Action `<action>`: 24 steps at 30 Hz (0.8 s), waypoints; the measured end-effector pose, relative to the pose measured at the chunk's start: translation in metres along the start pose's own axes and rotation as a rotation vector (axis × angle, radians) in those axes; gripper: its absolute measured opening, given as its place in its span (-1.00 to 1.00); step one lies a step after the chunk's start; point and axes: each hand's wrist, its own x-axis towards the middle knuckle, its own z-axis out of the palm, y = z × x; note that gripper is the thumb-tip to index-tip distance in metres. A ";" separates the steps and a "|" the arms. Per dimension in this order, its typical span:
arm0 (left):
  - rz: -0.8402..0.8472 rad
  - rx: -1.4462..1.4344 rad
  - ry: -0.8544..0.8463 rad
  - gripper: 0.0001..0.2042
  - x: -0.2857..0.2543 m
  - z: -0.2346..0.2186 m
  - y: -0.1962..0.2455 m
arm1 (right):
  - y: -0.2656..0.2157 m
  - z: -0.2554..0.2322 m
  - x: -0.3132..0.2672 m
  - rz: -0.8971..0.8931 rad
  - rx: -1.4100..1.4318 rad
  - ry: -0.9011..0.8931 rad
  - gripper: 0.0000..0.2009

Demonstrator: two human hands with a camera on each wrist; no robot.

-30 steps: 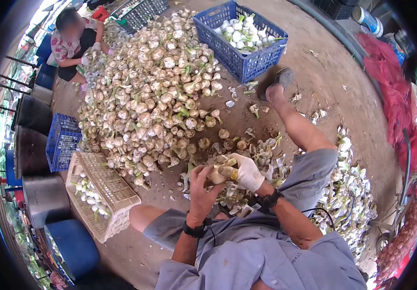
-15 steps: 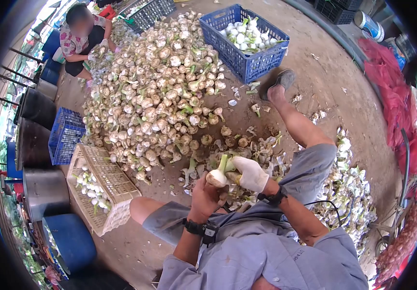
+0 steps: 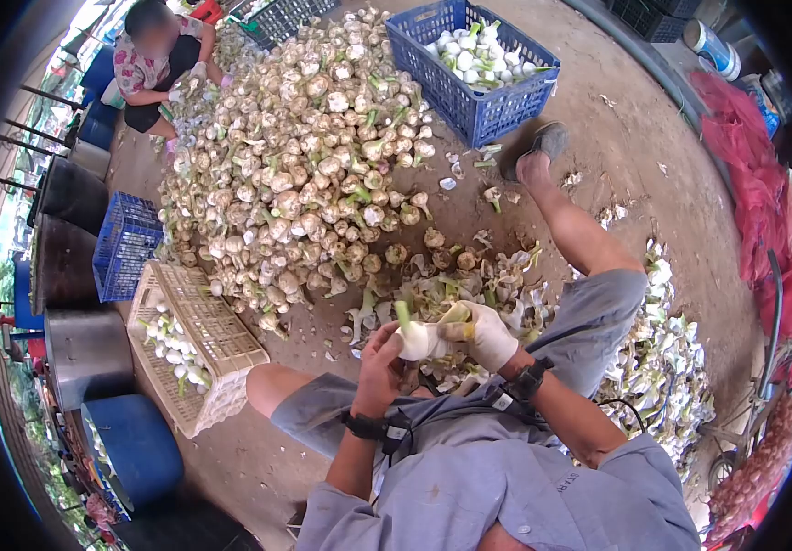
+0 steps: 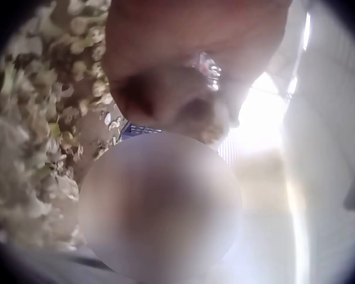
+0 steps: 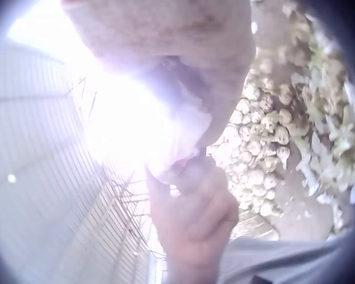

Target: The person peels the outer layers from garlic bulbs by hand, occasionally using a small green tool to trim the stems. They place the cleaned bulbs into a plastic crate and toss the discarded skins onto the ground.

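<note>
A white garlic bulb (image 3: pixel 420 341) with a green stem (image 3: pixel 402 314) sits between the two hands in the head view. My bare left hand (image 3: pixel 378 375) grips it from the left, with fingers curled under it. The right hand (image 3: pixel 491 340), in a whitish glove, pinches at the bulb's right side, where a yellowish patch shows by the thumb. Up close in the right wrist view, the gloved hand (image 5: pixel 171 35) hangs above the bare one (image 5: pixel 195 213), with glare over the bulb. The left wrist view shows the left hand (image 4: pixel 195 53), largely blurred.
A big heap of unpeeled garlic (image 3: pixel 295 174) lies ahead, with stripped skins (image 3: pixel 469 275) below it. White bulbs fill part of a blue crate (image 3: pixel 515 115) and a tipped beige crate (image 3: pixel 217 367). Another person (image 3: pixel 152 64) squats at the far left. More peelings (image 3: pixel 658 367) lie rightward.
The bulb has turned from stem hidden to stem upright, and now shows white. My right hand has moved from above the bulb to its right side.
</note>
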 end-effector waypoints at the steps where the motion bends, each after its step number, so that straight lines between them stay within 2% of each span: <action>1: -0.077 -0.195 -0.117 -0.63 0.001 -0.001 0.001 | 0.002 -0.003 0.000 0.002 0.000 0.002 -0.78; 2: -0.064 -0.207 -0.016 -0.61 0.003 0.006 -0.002 | 0.001 -0.003 0.000 0.009 0.094 -0.036 -0.77; 3: -0.064 -0.205 -0.019 -0.61 0.004 0.007 0.001 | 0.000 -0.004 0.001 0.015 0.188 -0.073 -0.76; 5: 0.081 0.128 -0.009 -0.71 0.007 0.009 0.004 | -0.011 -0.004 -0.001 0.029 0.095 -0.036 -0.78; 7: 0.097 0.201 0.028 -0.72 0.009 0.005 0.000 | -0.018 0.003 -0.003 -0.021 -0.425 0.010 -0.79; 9: 0.115 0.273 0.074 -0.73 0.011 -0.003 -0.008 | -0.008 0.003 0.003 -0.075 -0.478 -0.028 -0.83; 11: 0.220 0.040 0.076 -0.75 0.017 -0.007 -0.016 | -0.006 0.001 0.012 -0.122 -0.616 0.033 -0.77; 12: 0.220 0.039 0.076 -0.75 0.015 -0.004 -0.015 | 0.001 -0.007 0.022 -0.209 -0.747 0.058 -0.77; 13: 0.223 0.052 0.079 -0.75 0.013 0.001 -0.013 | 0.007 -0.016 0.029 -0.211 -0.750 0.058 -0.77; 15: 0.227 0.066 0.080 -0.76 0.010 0.005 -0.008 | 0.014 -0.029 0.039 -0.303 -1.231 0.255 -0.74; 16: 0.217 0.042 0.067 -0.75 0.007 0.005 -0.007 | 0.012 -0.041 0.043 -0.205 -1.242 0.239 -0.69; 17: 0.213 0.016 0.058 -0.74 0.006 0.004 -0.006 | 0.009 -0.043 0.041 -0.205 -1.243 0.239 -0.69; 19: 0.287 0.083 0.071 -0.74 0.006 0.003 -0.006 | 0.004 -0.042 0.037 -0.252 -1.495 -0.047 -0.60; 20: 0.357 0.154 0.076 -0.74 0.008 0.003 -0.005 | 0.000 -0.034 0.027 -0.366 -1.394 -0.082 -0.55; 21: 0.357 0.154 0.074 -0.74 0.007 0.007 -0.003 | -0.010 -0.019 0.017 -0.367 -1.395 -0.080 -0.55; 23: 0.474 0.494 0.121 -0.75 0.002 0.017 0.002 | -0.022 0.011 0.003 -0.395 -1.096 -0.176 -0.57; 24: 0.482 0.497 0.122 -0.75 0.004 0.018 -0.001 | -0.016 0.019 0.002 -0.404 -1.197 -0.105 -0.64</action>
